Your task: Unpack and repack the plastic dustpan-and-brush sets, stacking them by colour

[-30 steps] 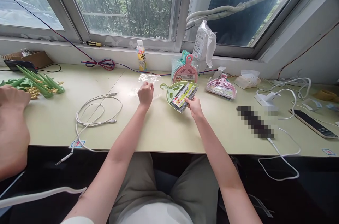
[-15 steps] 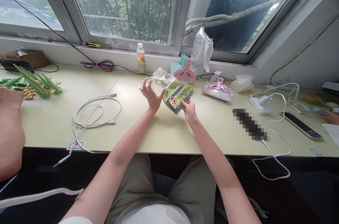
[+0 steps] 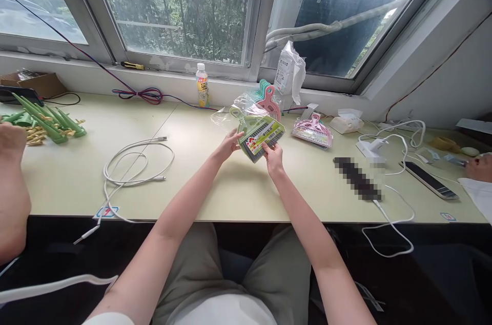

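Above the table, in front of me, is a green dustpan and brush set (image 3: 262, 136) with grey bristles and a printed label. A clear plastic bag (image 3: 225, 116) surrounds it and spreads loosely about its handle end. My left hand (image 3: 229, 145) is closed on the set's left edge, thumb in front. At the lower right edge my right hand (image 3: 273, 157) grips it too, thumb over the label. Just behind stand several dustpans, a pink one (image 3: 271, 102) in front of mint green ones. To the right lies a bagged pink dustpan and brush set (image 3: 313, 131).
A drink bottle (image 3: 202, 85) stands near the windowsill. Coiled white cable (image 3: 134, 163) lies left, near green plastic parts (image 3: 49, 120) and another person's arm (image 3: 13, 186). On the right are a phone (image 3: 428, 180), a white charger (image 3: 372, 149), tissues (image 3: 346, 121) and another person's hand (image 3: 478, 167).
My left hand has gone from open, fingers raised by the bag, to closed on the set's left edge. The green handle now shows more clearly. My right hand keeps its grip.
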